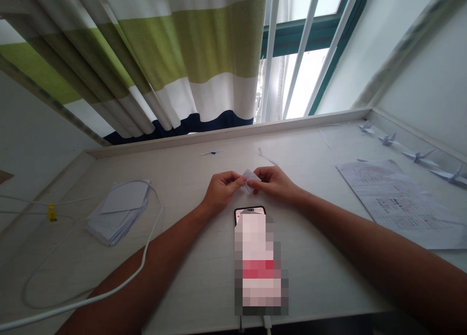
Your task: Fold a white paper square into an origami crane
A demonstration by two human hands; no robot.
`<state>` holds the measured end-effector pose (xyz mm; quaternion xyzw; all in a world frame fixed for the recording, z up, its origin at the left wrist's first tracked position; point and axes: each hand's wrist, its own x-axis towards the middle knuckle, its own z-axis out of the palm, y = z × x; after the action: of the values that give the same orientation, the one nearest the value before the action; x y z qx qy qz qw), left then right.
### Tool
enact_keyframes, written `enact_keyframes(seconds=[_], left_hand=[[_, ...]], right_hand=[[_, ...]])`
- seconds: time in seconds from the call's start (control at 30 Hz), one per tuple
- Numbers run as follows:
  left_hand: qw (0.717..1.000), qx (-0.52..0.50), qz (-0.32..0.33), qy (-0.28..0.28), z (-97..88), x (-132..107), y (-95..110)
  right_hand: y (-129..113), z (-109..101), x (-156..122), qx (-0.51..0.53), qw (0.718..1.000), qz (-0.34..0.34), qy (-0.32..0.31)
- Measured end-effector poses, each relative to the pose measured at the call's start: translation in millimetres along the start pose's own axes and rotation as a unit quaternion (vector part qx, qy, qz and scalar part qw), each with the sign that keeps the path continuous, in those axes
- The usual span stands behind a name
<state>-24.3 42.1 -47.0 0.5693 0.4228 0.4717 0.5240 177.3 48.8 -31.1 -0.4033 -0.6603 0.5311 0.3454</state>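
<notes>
A small folded piece of white paper (249, 175) is held up between both hands above the pale desk, its top corner pointing away from me. My left hand (222, 188) pinches its left side, thumb on the near face. From the right, my right hand (274, 182) grips the other side, its thumb also laid across the paper. The fingers behind the paper are partly hidden. Just below the hands lies a phone (239, 210) with its screen lit and mostly blurred out.
Stacked white paper sheets (124, 199) lie at the left, near a white cable (155, 223) that crosses over my left forearm. Printed sheets (386, 191) lie at the right. Several folded paper cranes (419, 155) line the right edge. A raised ledge (226, 132) borders the back.
</notes>
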Motion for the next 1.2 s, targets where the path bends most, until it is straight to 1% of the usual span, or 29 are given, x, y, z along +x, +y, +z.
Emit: enact_keyframes(seconds=[0.17,0.4,0.57,0.77,0.83,0.97,1.07,1.2], left_hand=[[1.0,0.019,-0.006,-0.007,-0.9,-0.6,0.7],[1.0,0.008,-0.009,-0.009,0.2,-2.7,7.3],[0.999,0.026,0.001,-0.03,-1.5,-1.7,4.2],[0.998,0.046,0.014,-0.028,-1.5,-1.4,1.8],[0.998,0.046,0.005,-0.04,-0.1,-2.0,2.3],[0.993,0.07,-0.027,-0.092,2.5,-3.5,4.7],[0.989,0.1,-0.013,-0.106,2.5,-4.6,7.1],[0.99,0.069,-0.021,-0.123,0.1,-4.8,8.1]], right_hand=[[0.7,-0.3,0.4,-0.002,1.0,0.01,0.002],[-2.7,-1.2,0.2,0.021,0.999,0.021,-0.011],[-2.1,-1.1,0.3,0.01,1.0,0.02,-0.013],[1.4,-1.9,1.4,0.004,1.0,0.01,-0.004],[1.7,-2.7,1.8,0.012,1.0,-0.004,0.006],[-0.6,-3.6,2.1,0.026,0.998,-0.042,0.026],[-3.0,-2.9,2.0,0.021,0.999,-0.041,0.029],[-3.7,-1.4,2.0,0.009,0.999,-0.034,0.033]])
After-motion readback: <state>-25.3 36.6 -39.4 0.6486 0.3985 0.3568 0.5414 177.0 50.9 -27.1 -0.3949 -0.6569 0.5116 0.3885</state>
